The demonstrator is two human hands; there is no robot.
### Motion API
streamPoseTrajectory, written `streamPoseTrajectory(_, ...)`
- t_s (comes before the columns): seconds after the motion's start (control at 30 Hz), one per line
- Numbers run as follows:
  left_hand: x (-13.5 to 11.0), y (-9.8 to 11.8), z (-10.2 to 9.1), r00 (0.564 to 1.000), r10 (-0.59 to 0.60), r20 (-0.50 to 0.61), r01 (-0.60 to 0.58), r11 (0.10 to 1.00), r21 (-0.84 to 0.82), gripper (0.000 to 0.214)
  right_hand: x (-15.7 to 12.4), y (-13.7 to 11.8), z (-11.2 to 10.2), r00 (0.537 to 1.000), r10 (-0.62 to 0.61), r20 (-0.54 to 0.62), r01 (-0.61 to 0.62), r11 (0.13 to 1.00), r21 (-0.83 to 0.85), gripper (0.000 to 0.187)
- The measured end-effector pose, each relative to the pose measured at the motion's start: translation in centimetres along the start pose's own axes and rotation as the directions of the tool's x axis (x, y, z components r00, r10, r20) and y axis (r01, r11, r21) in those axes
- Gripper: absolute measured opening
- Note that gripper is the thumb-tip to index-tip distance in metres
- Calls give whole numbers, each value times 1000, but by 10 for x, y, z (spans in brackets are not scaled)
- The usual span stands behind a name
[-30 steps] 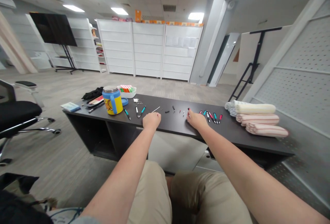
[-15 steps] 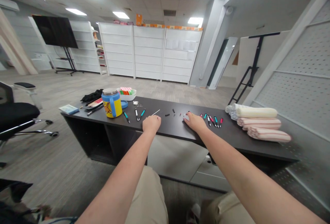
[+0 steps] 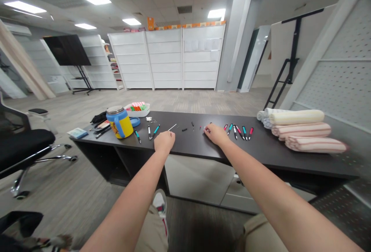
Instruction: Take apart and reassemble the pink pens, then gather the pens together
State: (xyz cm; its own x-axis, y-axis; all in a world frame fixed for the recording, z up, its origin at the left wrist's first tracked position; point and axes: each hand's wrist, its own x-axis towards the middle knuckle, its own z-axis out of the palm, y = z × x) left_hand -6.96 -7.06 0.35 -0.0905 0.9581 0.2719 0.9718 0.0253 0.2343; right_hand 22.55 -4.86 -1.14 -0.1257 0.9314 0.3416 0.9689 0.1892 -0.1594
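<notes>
My left hand (image 3: pixel 164 141) rests on the dark tabletop with its fingers curled into a fist. What it holds, if anything, is hidden. A thin pale rod (image 3: pixel 172 126) shows just beyond its knuckles; whether the hand touches it I cannot tell. My right hand (image 3: pixel 215 133) is closed, fingertips low at the table over something small and pale. Between the hands lie small pen parts, among them a black piece (image 3: pixel 184 130) and another dark piece (image 3: pixel 192 123). Left of my left hand are a teal pen (image 3: pixel 155 131) and a white-and-black pen (image 3: pixel 149 132).
Several pens, including a red pen (image 3: pixel 251 133), lie right of my right hand. Rolled towels (image 3: pixel 307 130) are stacked at the right end. A blue-and-yellow mug (image 3: pixel 120 123), its blue lid (image 3: pixel 135 122) and a white basket (image 3: pixel 146 109) stand left. An office chair (image 3: pixel 26 140) is beyond.
The view has shifted slightly. A pale grey patch by my right fingertips now shows much smaller. Both hands remain closed at about the same places on the table.
</notes>
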Motion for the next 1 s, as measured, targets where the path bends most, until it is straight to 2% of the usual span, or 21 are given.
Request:
streamPoseTrajectory(0.4, 2, -6, 9, 999, -36, 14, 36, 999, -34, 43, -3, 5, 5, 999, 17, -46, -17, 1000, 20, 27)
streamPoseTrajectory(0.53, 10, 0, 11, 999, 39, 17, -37, 996, -84, 36, -4, 1, 1, 975, 93, -201, -94, 996, 7, 35)
streamPoseTrajectory(0.6, 16, 9, 12, 995, 103, 8, -100, 984, -146, 32, 4, -5, -6, 966, 74, -248, -84, 996, -32, 36)
streamPoseTrajectory(0.7, 25, 28, 19, 979, 200, -31, -202, 952, -228, 27, 36, -20, -17, 984, -8, -176, -10, 995, -101, 36)
streamPoseTrajectory(0.8, 32, 44, 29, 977, 214, -14, -212, 950, -231, 34, 79, -36, -19, 998, 41, 37, -36, 992, -119, 37)
streamPoseTrajectory(0.9, 37, 51, 37, 981, 187, 43, -175, 966, -190, 31, 114, -48, -4, 988, 69, 140, -51, 991, -124, 35)
streamPoseTrajectory(1.0, 39, 51, 41, 984, 171, 46, -156, 962, -222, 24, 132, -55, 17, 974, 103, 203, -78, 988, -131, 25)
